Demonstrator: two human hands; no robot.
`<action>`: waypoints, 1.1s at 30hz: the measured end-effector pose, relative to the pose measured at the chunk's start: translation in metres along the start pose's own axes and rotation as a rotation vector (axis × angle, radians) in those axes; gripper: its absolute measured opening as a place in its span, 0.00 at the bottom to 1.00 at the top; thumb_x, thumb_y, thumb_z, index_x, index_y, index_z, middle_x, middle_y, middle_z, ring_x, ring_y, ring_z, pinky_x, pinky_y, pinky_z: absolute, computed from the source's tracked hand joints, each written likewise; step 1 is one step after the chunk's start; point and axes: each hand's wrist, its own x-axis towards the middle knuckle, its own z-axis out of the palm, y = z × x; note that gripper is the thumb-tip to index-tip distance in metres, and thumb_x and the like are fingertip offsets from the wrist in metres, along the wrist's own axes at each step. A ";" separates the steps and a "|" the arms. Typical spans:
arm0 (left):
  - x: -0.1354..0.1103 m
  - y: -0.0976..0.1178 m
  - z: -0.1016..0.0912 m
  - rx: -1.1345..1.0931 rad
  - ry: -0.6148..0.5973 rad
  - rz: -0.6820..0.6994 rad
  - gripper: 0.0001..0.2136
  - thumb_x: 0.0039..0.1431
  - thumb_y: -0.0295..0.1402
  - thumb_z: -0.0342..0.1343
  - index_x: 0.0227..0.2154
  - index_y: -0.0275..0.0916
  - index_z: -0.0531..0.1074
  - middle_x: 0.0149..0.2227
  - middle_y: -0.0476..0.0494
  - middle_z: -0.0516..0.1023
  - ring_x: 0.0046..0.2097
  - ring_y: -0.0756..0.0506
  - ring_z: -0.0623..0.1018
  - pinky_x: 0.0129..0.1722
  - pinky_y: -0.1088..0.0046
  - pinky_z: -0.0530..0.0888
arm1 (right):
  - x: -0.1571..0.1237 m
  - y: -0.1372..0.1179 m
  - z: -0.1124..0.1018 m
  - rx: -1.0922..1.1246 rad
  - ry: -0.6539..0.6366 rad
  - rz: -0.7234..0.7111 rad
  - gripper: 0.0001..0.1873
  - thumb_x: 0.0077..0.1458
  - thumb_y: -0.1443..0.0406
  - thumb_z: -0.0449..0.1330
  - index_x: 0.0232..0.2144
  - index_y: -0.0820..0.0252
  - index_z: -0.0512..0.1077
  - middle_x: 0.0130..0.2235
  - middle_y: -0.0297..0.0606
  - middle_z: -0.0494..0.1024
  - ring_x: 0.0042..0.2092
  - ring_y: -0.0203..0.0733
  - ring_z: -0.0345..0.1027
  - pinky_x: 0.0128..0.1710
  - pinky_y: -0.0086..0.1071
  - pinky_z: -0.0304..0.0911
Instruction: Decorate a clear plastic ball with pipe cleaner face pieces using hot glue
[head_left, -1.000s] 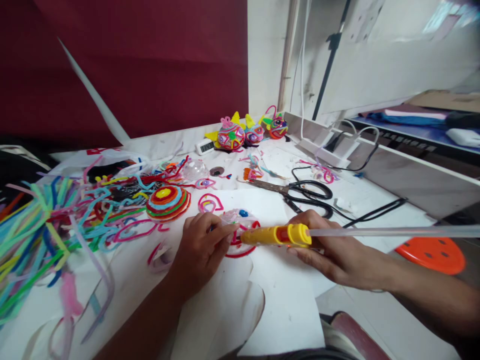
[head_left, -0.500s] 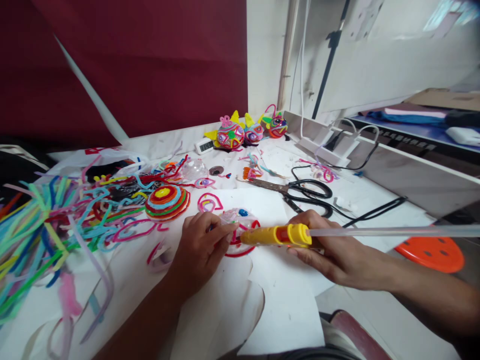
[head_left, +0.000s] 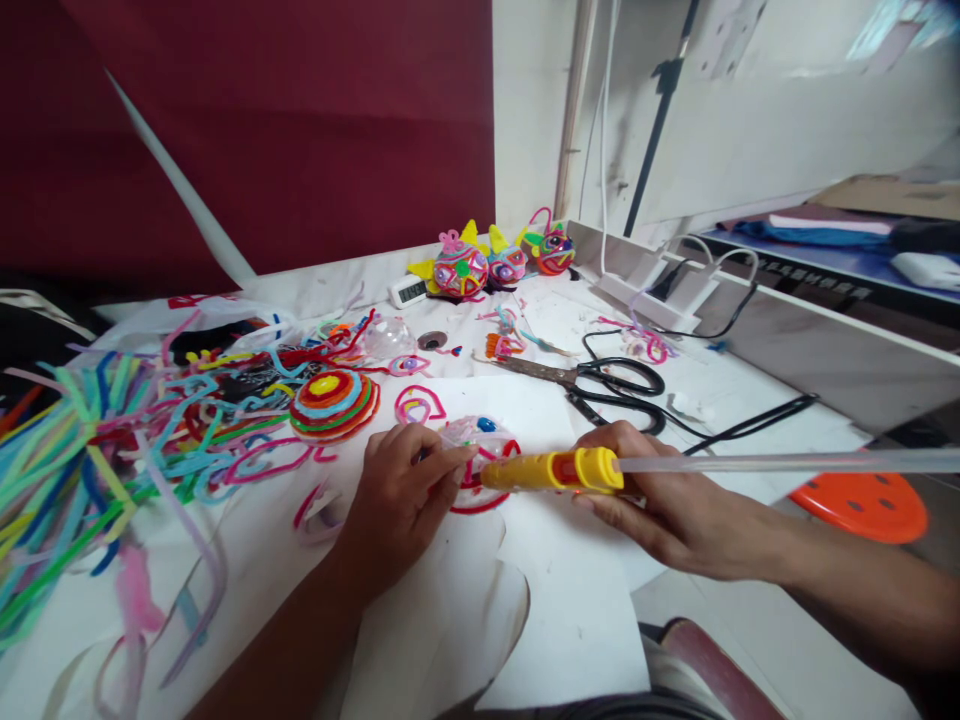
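My right hand (head_left: 660, 500) grips a yellow hot glue gun (head_left: 540, 472), and a long clear glue stick (head_left: 750, 462) juts from its back end. Its nozzle tip meets a clear plastic dome (head_left: 484, 428) trimmed with red and pink pipe cleaner. My left hand (head_left: 401, 500) holds the dome's left side, with thumb and forefinger pinched close to the nozzle. Part of the dome is hidden behind the fingers and the gun. Left of it lies a dome (head_left: 335, 405) covered in coloured pipe-cleaner rings. A curled pink pipe-cleaner piece (head_left: 418, 405) lies just behind my left hand.
Black-handled scissors (head_left: 592, 380) lie behind the right hand, with a black cord nearby. Loose pipe cleaners (head_left: 82, 460) heap on the left. Decorated balls (head_left: 461, 272) and a small digital timer (head_left: 408, 292) stand at the back. White paper (head_left: 570, 600) covers the front. An orange stool (head_left: 862, 508) stands at right.
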 end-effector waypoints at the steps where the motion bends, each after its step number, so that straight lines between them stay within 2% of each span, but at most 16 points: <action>1: 0.000 0.000 0.000 0.000 0.001 0.003 0.09 0.62 0.24 0.51 0.42 0.38 0.74 0.35 0.45 0.67 0.37 0.46 0.67 0.36 0.64 0.62 | 0.000 0.000 0.000 -0.004 0.004 -0.003 0.05 0.66 0.63 0.49 0.43 0.57 0.60 0.42 0.40 0.70 0.37 0.40 0.67 0.36 0.36 0.68; 17: 0.000 0.000 -0.001 0.011 0.001 0.005 0.09 0.63 0.26 0.50 0.42 0.40 0.73 0.35 0.46 0.68 0.37 0.46 0.68 0.36 0.65 0.63 | 0.001 -0.005 -0.002 -0.012 0.017 -0.038 0.07 0.66 0.64 0.48 0.43 0.60 0.62 0.41 0.43 0.72 0.39 0.42 0.69 0.38 0.36 0.69; 33: 0.001 0.000 -0.001 -0.004 0.001 0.001 0.08 0.62 0.25 0.52 0.41 0.38 0.74 0.35 0.45 0.68 0.37 0.46 0.69 0.36 0.64 0.64 | 0.005 -0.002 -0.001 -0.053 0.054 -0.011 0.06 0.65 0.63 0.49 0.42 0.59 0.61 0.40 0.43 0.73 0.36 0.41 0.70 0.34 0.34 0.68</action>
